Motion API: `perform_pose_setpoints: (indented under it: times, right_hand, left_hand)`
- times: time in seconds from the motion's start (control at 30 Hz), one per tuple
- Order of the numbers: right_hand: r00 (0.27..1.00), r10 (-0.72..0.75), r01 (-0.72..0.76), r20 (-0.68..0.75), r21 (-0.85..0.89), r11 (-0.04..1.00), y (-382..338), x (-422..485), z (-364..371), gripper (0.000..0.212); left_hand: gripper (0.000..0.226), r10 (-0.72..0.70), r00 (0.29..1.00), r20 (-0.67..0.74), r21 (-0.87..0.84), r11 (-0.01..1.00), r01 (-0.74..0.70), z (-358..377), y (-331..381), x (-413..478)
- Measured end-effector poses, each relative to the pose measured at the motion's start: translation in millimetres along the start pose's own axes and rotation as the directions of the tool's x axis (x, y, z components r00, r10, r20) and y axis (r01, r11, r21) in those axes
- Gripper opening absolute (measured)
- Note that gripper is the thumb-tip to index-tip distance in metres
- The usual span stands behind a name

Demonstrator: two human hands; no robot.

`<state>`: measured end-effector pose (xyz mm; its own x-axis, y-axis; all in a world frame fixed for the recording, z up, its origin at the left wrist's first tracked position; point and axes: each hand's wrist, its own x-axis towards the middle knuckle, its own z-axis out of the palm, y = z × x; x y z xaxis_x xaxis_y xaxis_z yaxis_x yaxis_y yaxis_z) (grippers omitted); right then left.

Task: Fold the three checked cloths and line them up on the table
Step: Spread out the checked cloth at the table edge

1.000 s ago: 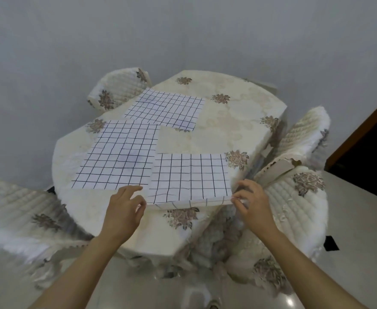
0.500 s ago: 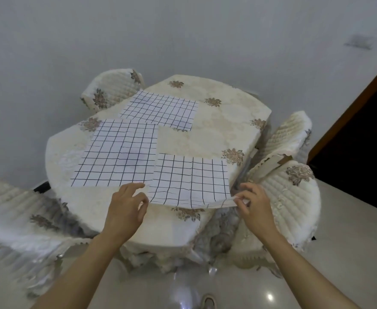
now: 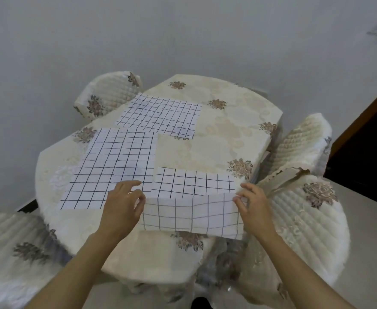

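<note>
The person is pinching the near cloth (image 3: 194, 182) by its two front corners. The left hand (image 3: 121, 210) is gripping the left corner between thumb and curled fingers, and the right hand (image 3: 253, 206) is gripping the right corner likewise. The front half is lifting off the table (image 3: 223, 139), underside showing, while the far half is lying flat. The left cloth (image 3: 114, 166) and far cloth (image 3: 160, 118) are lying spread open, meeting at a corner.

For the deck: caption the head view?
Left hand and right hand pinch the near cloth by its raised corners; the left cloth and far cloth lie flat on the table.
</note>
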<state>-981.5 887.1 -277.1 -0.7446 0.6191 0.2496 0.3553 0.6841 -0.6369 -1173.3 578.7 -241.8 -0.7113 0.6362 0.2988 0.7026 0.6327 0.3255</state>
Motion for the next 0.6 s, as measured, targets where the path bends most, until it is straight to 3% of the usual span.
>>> perform_pose_setpoints:
  times: [0.3,0.6]
  right_hand:
    - [0.997,0.067,-0.067,0.045,-0.005,0.998,28.5,79.6,17.2,0.008]
    - [0.980,0.195,-0.193,0.033,-0.063,0.979,47.4,113.4,35.2,0.011]
  left_hand:
    - [0.012,-0.081,0.996,0.044,0.051,0.996,0.079,31.5,2.3,91.2]
    - [0.012,-0.048,0.995,0.086,0.077,0.996,0.041,71.4,-5.9,146.6]
